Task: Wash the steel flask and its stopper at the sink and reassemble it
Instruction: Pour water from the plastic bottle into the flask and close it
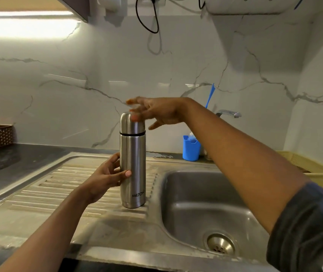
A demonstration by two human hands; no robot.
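Your flask (pixel 132 160) stands upright on the ribbed drainboard (pixel 58 183), at its right edge just beside the basin (pixel 206 203), with its cap (pixel 130 123) on. Your left hand (pixel 105 177) grips the lower body, thumb (pixel 126 174) across the front and the other fingers curled behind. Your right hand (pixel 156 112) hovers at the cap, fingers spread and loose (they are blurred, so I cannot tell whether they touch it). A blue cup (pixel 190 148) sits at the sink's back edge.

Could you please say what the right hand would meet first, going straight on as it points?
Likely the flask cap: the right hand has lower fingers seemingly nearly on it, though blur hides depth.
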